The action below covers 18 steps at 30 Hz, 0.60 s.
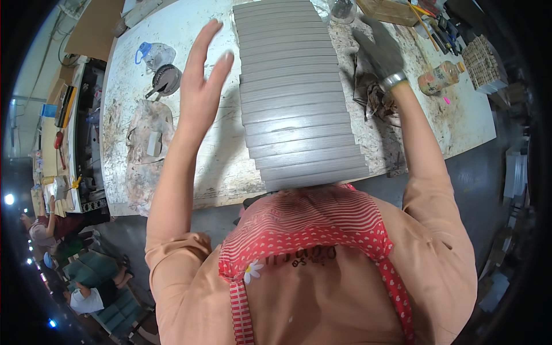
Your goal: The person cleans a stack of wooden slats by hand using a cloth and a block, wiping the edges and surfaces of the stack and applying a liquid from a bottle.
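Now | left hand [202, 86] grip open, empty | gloved right hand [379, 50] grip open beside grey panel stack [299, 98]

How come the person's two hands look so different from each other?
The left hand is bare, but the right hand wears a dark grey glove with a pale cuff. The left hand has its fingers spread and lifted up, while the right hand reaches farther across the table. The left hand is left of the tall stack of grey boards, the right hand on its right. Both are open, holding nothing, with forearms bare.
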Available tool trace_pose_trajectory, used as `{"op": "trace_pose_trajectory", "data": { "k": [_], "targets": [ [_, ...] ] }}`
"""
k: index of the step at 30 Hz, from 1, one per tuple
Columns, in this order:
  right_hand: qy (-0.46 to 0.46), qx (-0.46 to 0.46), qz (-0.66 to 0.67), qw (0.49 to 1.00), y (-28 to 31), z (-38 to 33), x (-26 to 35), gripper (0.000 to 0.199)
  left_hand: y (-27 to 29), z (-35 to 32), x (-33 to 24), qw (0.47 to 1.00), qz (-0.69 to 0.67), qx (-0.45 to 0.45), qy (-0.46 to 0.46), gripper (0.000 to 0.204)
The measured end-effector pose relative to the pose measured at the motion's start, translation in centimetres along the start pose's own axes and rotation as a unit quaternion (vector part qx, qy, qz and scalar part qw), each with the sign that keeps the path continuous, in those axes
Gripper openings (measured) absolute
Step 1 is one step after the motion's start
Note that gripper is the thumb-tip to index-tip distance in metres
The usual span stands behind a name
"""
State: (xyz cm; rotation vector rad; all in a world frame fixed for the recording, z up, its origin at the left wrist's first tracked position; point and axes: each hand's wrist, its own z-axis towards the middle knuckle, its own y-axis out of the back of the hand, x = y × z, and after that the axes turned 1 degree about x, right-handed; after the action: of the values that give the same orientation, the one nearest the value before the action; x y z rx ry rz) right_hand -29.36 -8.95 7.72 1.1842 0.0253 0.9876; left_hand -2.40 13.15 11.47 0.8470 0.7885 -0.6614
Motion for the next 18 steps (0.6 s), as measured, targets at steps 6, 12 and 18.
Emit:
{"op": "trace_pose_trajectory", "data": {
  "k": [6,12,18],
  "targets": [
    [-0.076,0.046,-0.232,0.969,-0.5,-8.8,-5.7,0.067,-0.4,-6.6,-2.1,0.988,0.055,0.108,-0.100,0.053],
    [-0.100,-0.084,-0.097,0.987,-1.7,-9.5,-9.6,0.025,0.6,-5.0,-1.2,0.998,-0.052,0.040,-0.016,0.042],
    [-0.269,-0.201,0.315,0.888,5.8,-9.4,-5.6,0.029,3.8,-3.9,-1.0,0.998,-0.051,0.029,-0.027,0.031]
  ]
}}
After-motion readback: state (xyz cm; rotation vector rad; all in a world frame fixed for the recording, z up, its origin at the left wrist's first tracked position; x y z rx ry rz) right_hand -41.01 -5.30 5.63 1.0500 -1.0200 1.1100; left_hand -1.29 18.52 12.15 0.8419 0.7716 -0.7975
